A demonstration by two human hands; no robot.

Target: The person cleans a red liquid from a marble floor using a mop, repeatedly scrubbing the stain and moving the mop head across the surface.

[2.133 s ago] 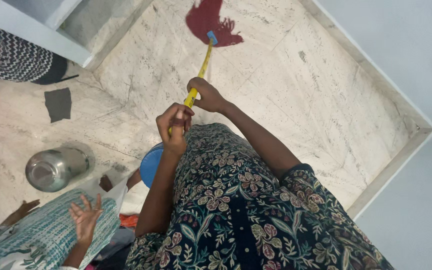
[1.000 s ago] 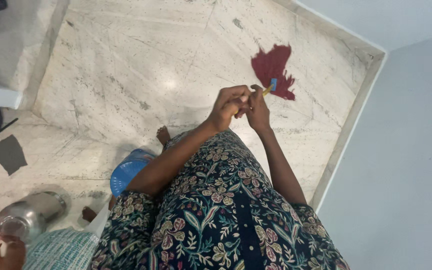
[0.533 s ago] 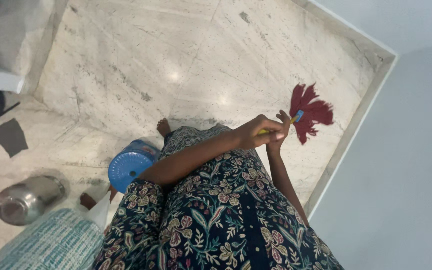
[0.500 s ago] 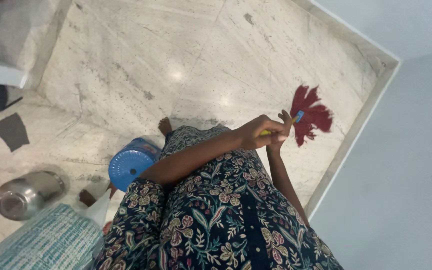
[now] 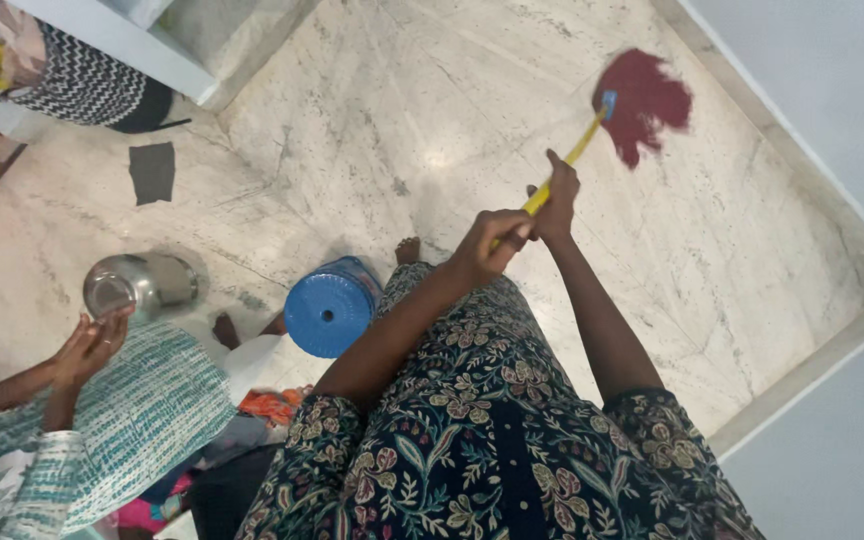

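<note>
Steel pot [image 5: 140,286] lies on its side on the marble floor [image 5: 352,120], a co-worker's raised hands [image 5: 92,345] just beside it; blue round stool [image 5: 329,313] near the person's foot. Left hand [image 5: 493,243] wraps the upper end of the yellow mop handle [image 5: 562,165], right hand [image 5: 556,190] closed on it further down, staggered for leverage. Dark red mop head [image 5: 644,103], blurred, spreads on the floor near the wall skirting

Home interior, marble floor [image 5: 372,110], steel pot [image 5: 142,285], blue plastic stool [image 5: 327,312]
</note>
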